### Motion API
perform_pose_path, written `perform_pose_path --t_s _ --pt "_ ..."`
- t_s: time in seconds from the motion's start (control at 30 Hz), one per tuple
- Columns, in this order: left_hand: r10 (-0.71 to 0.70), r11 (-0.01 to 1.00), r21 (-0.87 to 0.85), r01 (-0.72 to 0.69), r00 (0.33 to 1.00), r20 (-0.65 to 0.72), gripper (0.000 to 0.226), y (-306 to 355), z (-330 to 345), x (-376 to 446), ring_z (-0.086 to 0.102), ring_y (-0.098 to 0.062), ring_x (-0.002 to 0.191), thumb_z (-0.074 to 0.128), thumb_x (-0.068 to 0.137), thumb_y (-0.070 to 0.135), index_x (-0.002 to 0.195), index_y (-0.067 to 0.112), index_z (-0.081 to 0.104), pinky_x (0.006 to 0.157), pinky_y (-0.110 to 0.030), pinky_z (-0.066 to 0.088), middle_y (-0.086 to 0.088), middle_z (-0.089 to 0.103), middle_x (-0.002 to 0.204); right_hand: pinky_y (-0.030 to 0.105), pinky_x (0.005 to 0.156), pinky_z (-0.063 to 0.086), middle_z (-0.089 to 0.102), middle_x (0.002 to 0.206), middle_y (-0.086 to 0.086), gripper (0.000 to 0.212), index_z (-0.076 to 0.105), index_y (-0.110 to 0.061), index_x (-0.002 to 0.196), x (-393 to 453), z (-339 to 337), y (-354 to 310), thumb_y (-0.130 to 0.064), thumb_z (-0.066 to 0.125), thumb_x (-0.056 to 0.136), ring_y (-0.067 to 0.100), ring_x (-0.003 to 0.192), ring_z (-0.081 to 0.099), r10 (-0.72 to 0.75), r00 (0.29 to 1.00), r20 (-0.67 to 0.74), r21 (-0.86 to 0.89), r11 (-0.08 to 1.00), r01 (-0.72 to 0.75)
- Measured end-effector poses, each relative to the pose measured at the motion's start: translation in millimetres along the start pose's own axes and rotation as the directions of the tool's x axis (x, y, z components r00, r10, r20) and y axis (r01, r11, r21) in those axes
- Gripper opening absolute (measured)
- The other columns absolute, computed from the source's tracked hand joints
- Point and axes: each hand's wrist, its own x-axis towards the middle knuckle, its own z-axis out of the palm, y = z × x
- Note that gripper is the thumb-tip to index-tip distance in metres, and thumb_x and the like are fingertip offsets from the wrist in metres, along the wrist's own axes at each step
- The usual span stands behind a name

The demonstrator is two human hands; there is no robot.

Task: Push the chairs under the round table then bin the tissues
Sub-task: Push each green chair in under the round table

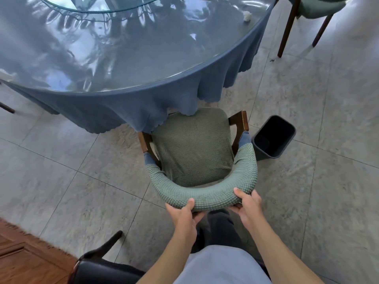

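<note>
A person stands behind a green-covered chair (194, 152), the left hand (183, 212) and the right hand (247, 203) both clamped on its curved padded backrest (205, 196), thumbs on top and fingers wrapped beneath. The chair faces the round table (123, 58), its seat front just tucked under the hanging edge of the blue tablecloth (143, 111), while most of the seat and the wooden arms remain out on the tiled floor (82, 160); the push looks barely begun for this chair. Just to the right of the chair sits a dark waste bin (273, 138), upright and open at the top; its inside reads as dark, and no tissue can be made out in it. Farther off, a crumpled white tissue (247, 17) lies on the glossy table near its right edge, so the binning appears not yet done, at least for that piece. Beyond the table at upper right, a second green chair (320, 7) stands clear of the cloth on dark wooden legs, apparently waiting to be pushed in. Another dark chair leg (7, 107) shows at the far left, too little of it visible to judge.
</note>
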Motion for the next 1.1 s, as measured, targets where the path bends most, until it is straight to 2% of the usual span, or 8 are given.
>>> perform_pose_path --t_s 0.23,0.37,0.57,0.8,0.9,1.0,1.1 --pt "0.034 0.997 -0.063 -0.039 0.996 -0.081 0.098 13 37 16 0.058 -0.035 0.118 0.070 0.087 0.001 0.154 0.041 0.011 0.073 -0.045 0.061 -0.007 0.043 0.146 0.055 0.077 0.059 0.064 0.120 0.016 0.038 0.052 -0.009 0.127 26 35 -32 -0.001 0.063 0.091 0.036 0.108 0.063 0.019 0.998 0.061 -0.055 0.998 -0.015" --pt "0.030 0.992 -0.116 -0.042 0.994 -0.107 0.096 24 67 26 0.059 -0.037 0.117 0.070 0.088 0.002 0.154 0.041 0.013 0.084 -0.056 0.057 -0.010 0.042 0.148 0.052 0.078 0.058 0.065 0.117 0.016 0.031 0.054 -0.008 0.124 42 57 -57 -0.003 0.060 0.094 0.037 0.105 0.064 0.050 0.992 0.115 -0.070 0.997 -0.042" --pt "0.055 0.979 -0.188 -0.080 0.990 -0.133 0.095 51 110 44 0.056 -0.039 0.120 0.066 0.089 -0.003 0.155 0.038 0.011 0.067 -0.048 0.061 -0.010 0.038 0.151 0.054 0.075 0.059 0.063 0.123 0.019 0.036 0.049 -0.004 0.131 71 91 -96 0.000 0.057 0.096 0.037 0.104 0.064 0.102 0.976 0.190 -0.105 0.991 -0.083" --pt "0.071 0.973 -0.208 -0.101 0.987 -0.147 0.091 85 145 67 0.054 -0.043 0.122 0.064 0.088 -0.007 0.155 0.030 0.015 0.066 -0.052 0.061 -0.016 0.039 0.150 0.063 0.088 0.053 0.059 0.128 0.021 0.041 0.045 -0.005 0.135 101 129 -130 0.001 0.055 0.096 0.041 0.110 0.061 0.149 0.959 0.243 -0.147 0.982 -0.116" --pt "0.072 0.974 -0.205 -0.099 0.988 -0.135 0.088 99 158 76 0.053 -0.043 0.123 0.064 0.089 -0.006 0.154 0.027 0.016 0.071 -0.056 0.059 -0.017 0.037 0.151 0.060 0.083 0.056 0.057 0.130 0.022 0.044 0.042 -0.006 0.136 110 146 -143 0.001 0.056 0.095 0.041 0.110 0.061 0.149 0.957 0.247 -0.158 0.981 -0.112" --pt "0.079 0.973 -0.205 -0.107 0.987 -0.139 0.087 112 171 86 0.053 -0.043 0.123 0.064 0.089 -0.007 0.154 0.023 0.014 0.066 -0.052 0.061 -0.018 0.038 0.149 0.057 0.079 0.058 0.055 0.133 0.022 0.052 0.037 -0.008 0.142 120 164 -156 0.000 0.057 0.095 0.041 0.110 0.060 0.155 0.960 0.232 -0.172 0.978 -0.116" --pt "0.094 0.969 -0.214 -0.122 0.986 -0.138 0.086 124 182 99 0.057 -0.041 0.118 0.064 0.089 -0.007 0.154 0.024 0.019 0.066 -0.051 0.061 -0.017 0.044 0.145 0.052 0.071 0.059 0.056 0.129 0.022 0.047 0.040 -0.007 0.139 128 183 -169 0.001 0.056 0.095 0.041 0.108 0.061 0.156 0.962 0.226 -0.180 0.977 -0.116"
